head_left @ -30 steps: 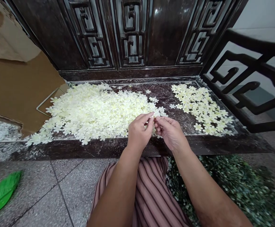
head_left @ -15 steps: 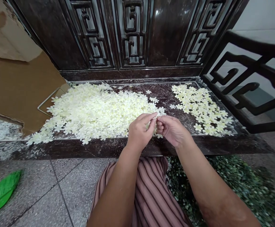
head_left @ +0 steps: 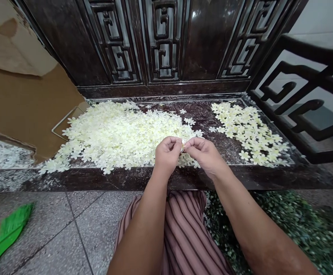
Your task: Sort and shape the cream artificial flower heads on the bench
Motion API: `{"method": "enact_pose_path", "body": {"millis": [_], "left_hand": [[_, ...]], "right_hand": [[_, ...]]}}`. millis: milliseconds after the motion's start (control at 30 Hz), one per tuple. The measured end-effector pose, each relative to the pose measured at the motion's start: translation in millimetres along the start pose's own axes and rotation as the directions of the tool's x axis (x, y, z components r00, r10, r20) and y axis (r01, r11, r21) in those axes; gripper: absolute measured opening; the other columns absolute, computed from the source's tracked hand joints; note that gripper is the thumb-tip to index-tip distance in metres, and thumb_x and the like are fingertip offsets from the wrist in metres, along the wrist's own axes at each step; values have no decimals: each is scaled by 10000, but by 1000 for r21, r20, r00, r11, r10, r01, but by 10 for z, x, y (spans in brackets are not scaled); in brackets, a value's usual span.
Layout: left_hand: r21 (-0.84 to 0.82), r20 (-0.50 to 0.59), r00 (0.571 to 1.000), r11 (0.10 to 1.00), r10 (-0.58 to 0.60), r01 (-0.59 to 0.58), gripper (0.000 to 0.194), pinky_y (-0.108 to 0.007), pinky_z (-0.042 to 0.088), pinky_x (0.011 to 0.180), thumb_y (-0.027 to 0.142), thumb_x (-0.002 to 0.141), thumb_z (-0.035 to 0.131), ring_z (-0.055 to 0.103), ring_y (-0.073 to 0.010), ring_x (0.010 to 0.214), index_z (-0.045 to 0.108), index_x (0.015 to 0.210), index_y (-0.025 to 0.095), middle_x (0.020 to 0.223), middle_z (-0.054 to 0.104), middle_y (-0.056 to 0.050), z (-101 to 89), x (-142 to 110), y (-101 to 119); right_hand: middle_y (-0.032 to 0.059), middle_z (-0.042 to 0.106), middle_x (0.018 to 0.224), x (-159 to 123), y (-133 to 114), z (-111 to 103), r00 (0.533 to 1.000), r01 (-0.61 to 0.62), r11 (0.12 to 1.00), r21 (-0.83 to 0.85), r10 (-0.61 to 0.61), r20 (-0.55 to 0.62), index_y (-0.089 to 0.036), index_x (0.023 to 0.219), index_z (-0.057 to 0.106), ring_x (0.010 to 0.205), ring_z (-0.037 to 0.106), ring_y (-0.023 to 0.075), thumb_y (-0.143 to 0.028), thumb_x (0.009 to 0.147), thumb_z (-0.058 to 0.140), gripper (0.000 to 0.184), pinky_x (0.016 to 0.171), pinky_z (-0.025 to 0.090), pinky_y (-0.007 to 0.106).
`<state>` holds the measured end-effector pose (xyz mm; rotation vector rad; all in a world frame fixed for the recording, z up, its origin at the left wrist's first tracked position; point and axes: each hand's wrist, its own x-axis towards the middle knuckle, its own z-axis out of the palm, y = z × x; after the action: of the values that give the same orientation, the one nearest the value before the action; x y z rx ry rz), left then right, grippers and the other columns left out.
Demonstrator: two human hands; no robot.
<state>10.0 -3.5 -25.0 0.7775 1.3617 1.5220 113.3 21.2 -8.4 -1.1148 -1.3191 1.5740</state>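
My left hand (head_left: 167, 154) and my right hand (head_left: 205, 154) meet fingertip to fingertip over the front of a dark wooden bench seat (head_left: 201, 114). Both pinch one small white fabric flower (head_left: 183, 142) between them. Just left of and behind my hands lies a large heap of white flowers (head_left: 117, 133). A smaller, thinner patch of pale yellow-white flowers (head_left: 249, 130) lies on the right of the seat.
A carved dark bench back (head_left: 160, 42) rises behind and a carved armrest (head_left: 306, 95) stands at the right. Brown cardboard (head_left: 23, 103) leans at the left. A pile of green leaf pieces (head_left: 292, 225) lies on the tiled floor below my right arm, a green object (head_left: 6, 236) at lower left.
My fingers have curled in closer together around the small flower, and the view has shifted slightly right and down. The flower piles have not moved.
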Motion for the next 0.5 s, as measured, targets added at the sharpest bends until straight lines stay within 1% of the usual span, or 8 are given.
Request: {"method": "enact_pose_path", "body": {"millis": [67,167,200,267,333,367,433,500], "left_hand": [[-5,-42,999,1000,-29,29,57,-172,424,468,169,721,574,481,-44,428,553,672,147,510,518,69,-33,20,16],[-25,-136,988,997,-69,67,50,-166,422,469,139,761,533,541,-50,434,532,712,144,551,549,61,-81,56,53],[-29,-160,985,998,-68,64,54,-165,420,468,131,770,523,555,-54,438,526,718,144,555,548,61,-93,67,63],[-19,-184,982,999,-48,45,52,-165,416,460,136,777,523,572,-63,451,527,726,145,562,544,61,-105,82,72],[25,-190,982,1000,-9,14,43,-169,420,462,156,772,540,587,-74,490,544,730,146,579,553,53,-100,84,55],[55,-189,982,998,21,-11,44,-172,427,471,169,768,550,589,-78,516,556,731,146,592,565,44,-94,80,37],[113,-170,980,990,101,-82,56,-178,448,514,196,756,571,590,-84,574,585,735,146,623,597,26,-78,69,-15],[158,-124,975,974,183,-162,81,-190,470,578,222,749,582,592,-90,622,614,746,148,656,631,11,-67,56,-74]], "right_hand": [[-66,456,456,-18,-10,-29,998,-21,999,24,20,53,-175,518,537,445,344,56,-236,540,675,153,461,263,218],[-72,427,454,-24,-37,-86,993,-51,996,70,43,109,-175,527,532,453,339,56,-249,571,708,195,474,283,221],[-71,423,456,-13,-51,-101,993,-59,993,101,48,103,-178,524,527,458,345,58,-266,582,721,222,478,297,221],[-71,412,464,26,-82,-118,997,-78,977,196,71,43,-182,529,527,458,349,58,-327,590,747,270,475,316,217],[-70,422,480,70,-100,-109,994,-89,958,273,103,-38,-183,560,555,453,354,55,-407,579,758,302,461,324,209],[-65,441,490,87,-99,-95,992,-91,957,275,112,-62,-182,580,575,454,365,54,-437,570,759,315,456,329,207],[-48,496,510,98,-67,-52,993,-90,975,204,103,-54,-172,599,603,456,398,56,-466,551,763,339,451,339,207],[-31,542,522,83,-6,-4,997,-75,989,125,77,-13,-158,605,616,449,414,56,-467,538,768,351,439,332,208]]}}
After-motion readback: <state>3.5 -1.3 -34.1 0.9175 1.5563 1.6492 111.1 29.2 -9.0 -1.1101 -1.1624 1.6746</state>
